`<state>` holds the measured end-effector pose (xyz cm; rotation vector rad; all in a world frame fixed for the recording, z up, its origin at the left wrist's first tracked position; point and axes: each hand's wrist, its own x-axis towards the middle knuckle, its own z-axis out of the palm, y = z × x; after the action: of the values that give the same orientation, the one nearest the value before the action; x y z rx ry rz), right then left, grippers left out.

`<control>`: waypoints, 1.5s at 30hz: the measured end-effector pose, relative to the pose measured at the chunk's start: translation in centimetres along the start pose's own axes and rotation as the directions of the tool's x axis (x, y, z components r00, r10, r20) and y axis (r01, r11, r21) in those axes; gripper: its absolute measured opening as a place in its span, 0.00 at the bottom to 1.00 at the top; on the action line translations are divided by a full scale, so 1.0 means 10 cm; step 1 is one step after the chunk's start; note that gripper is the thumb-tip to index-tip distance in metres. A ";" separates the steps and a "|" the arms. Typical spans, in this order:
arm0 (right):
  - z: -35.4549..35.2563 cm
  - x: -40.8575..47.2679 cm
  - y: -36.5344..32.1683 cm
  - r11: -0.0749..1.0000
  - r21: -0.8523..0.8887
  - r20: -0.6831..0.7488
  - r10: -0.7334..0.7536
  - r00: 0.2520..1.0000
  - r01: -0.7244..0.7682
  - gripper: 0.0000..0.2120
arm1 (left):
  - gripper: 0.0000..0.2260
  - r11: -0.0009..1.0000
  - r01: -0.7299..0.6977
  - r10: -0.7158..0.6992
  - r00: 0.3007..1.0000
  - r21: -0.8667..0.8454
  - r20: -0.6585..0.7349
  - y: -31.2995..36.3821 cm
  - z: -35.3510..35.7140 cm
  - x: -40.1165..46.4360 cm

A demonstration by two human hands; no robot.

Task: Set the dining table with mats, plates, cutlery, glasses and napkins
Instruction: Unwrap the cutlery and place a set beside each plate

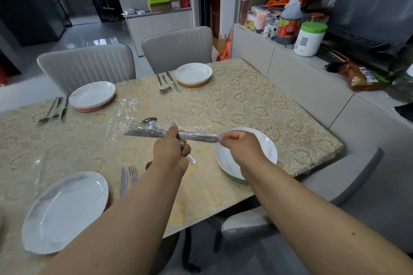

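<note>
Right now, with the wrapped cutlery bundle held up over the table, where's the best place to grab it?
Probably the handle end of the cutlery bundle, coming from the right, where the right hand pinches it. The handles lie together and blunt there; the fork tines and knife blade point left, past the left hand, with loose plastic trailing.

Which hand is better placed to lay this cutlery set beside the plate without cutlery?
Probably the left hand: it grips the wrapped cutlery set mid-bundle. The right hand only pinches the handle end, directly over that plate.
</note>
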<state>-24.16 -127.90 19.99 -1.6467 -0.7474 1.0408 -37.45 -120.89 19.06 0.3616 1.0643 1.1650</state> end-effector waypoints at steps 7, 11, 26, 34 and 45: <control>-0.25 0.26 -0.03 0.979 0.188 -0.202 0.115 0.973 -0.077 0.08 | 0.14 0.997 -0.003 -0.004 0.996 -0.073 -0.092 0.11 0.00 0.26; -0.40 0.42 -0.08 0.997 -0.073 0.019 0.014 1.000 -0.013 0.05 | 0.13 1.000 0.005 -0.004 0.998 0.012 -0.070 -0.01 0.16 0.26; -1.52 1.56 0.22 0.834 -0.546 0.502 0.249 0.828 0.081 0.09 | 0.17 0.988 -0.123 0.139 0.974 0.096 -0.179 -0.57 0.74 0.53; -2.07 2.09 0.78 0.890 -0.324 0.095 0.367 0.925 -0.320 0.03 | 0.17 0.976 -0.112 0.152 0.965 0.186 -0.214 -0.87 0.81 0.60; -1.72 2.17 1.21 0.688 -0.646 0.059 0.477 0.877 -0.331 0.05 | 0.16 0.982 -0.049 0.083 0.980 0.181 -0.180 -1.15 0.99 0.67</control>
<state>0.62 -120.16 4.57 -2.3772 -0.9678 1.4118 -22.75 -116.99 12.44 0.4349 1.3334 1.1843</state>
